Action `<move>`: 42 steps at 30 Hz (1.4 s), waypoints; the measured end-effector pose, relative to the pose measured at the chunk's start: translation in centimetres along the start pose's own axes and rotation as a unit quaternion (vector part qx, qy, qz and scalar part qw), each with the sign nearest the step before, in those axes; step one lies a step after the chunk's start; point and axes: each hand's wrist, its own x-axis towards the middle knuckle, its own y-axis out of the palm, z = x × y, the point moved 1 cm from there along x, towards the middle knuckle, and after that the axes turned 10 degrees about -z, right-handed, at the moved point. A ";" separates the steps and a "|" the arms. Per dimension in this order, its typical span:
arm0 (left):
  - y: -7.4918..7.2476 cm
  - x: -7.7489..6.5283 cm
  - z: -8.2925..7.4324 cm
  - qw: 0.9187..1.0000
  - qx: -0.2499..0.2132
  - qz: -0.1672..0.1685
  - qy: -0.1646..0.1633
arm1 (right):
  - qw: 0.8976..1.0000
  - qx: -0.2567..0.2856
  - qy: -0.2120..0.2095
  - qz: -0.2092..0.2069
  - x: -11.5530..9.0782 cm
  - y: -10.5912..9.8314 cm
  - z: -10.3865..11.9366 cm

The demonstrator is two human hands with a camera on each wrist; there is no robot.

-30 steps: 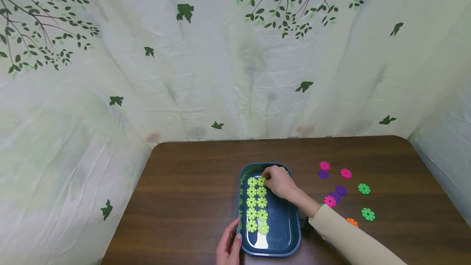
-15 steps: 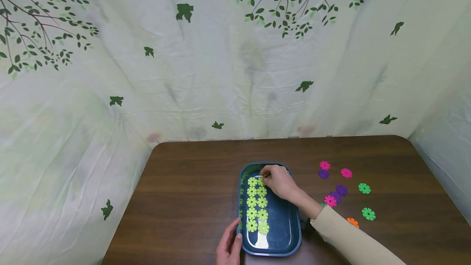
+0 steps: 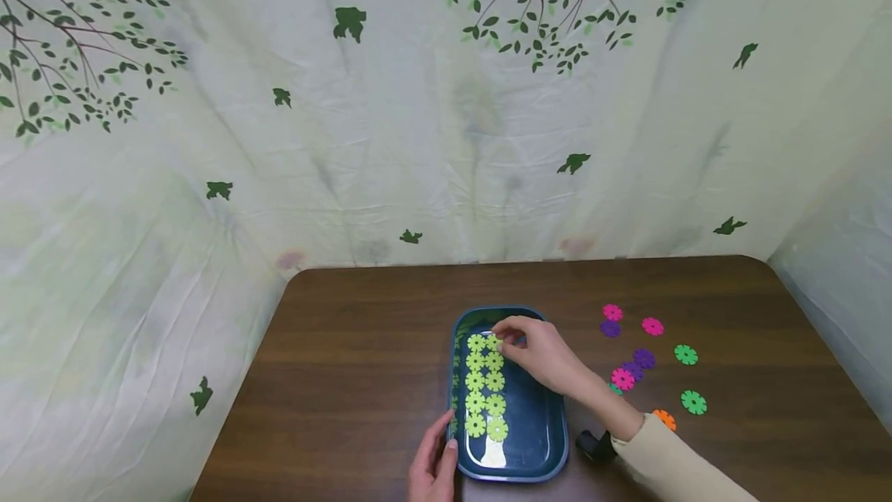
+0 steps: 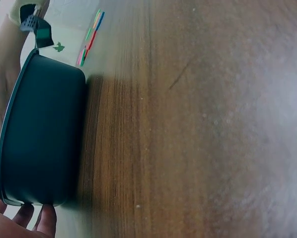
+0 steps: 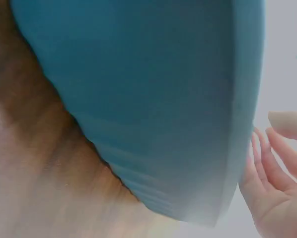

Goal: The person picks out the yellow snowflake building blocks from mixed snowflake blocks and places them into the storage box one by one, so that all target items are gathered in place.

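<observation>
A dark blue rectangular tray [image 3: 533,432] stands on the brown table, holding two columns of yellow-green notched, flower-shaped plastic discs [image 3: 475,382] along its left half. My left hand [image 3: 433,462] grips the tray's near left side; in the left wrist view its fingers [image 4: 47,218] lie against the outer wall, with the thumb by the rim. My right hand [image 3: 540,351] hovers over the far end of the tray, at the last disc [image 3: 492,342] of the right column. Its thumb and forefinger stand apart. In the right wrist view this hand [image 5: 277,183] shows beyond the tray wall, fingers loosely bent.
Right of the tray lie loose discs: pink [image 3: 652,326], purple [image 3: 644,359], green [image 3: 694,402] and orange [image 3: 665,419]. Some overlap. A black wrist device [image 3: 595,446] sits under the right forearm. A pale leaf-printed cloth [image 3: 418,138] hangs behind the table.
The right thumb and forefinger have parted at the far disc, and the right hand and forearm have shifted slightly right. The left hand stays on the tray.
</observation>
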 end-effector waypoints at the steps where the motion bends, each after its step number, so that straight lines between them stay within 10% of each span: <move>1: 0.0 0.0 0.0 1.000 -0.001 0.001 0.001 | 1.000 0.006 0.001 0.002 -0.3 -0.2 0.1; 42: -1.3 1.0 0.7 0.999 -0.018 0.036 0.029 | 0.969 0.097 0.198 -0.116 -10.5 -3.6 -0.4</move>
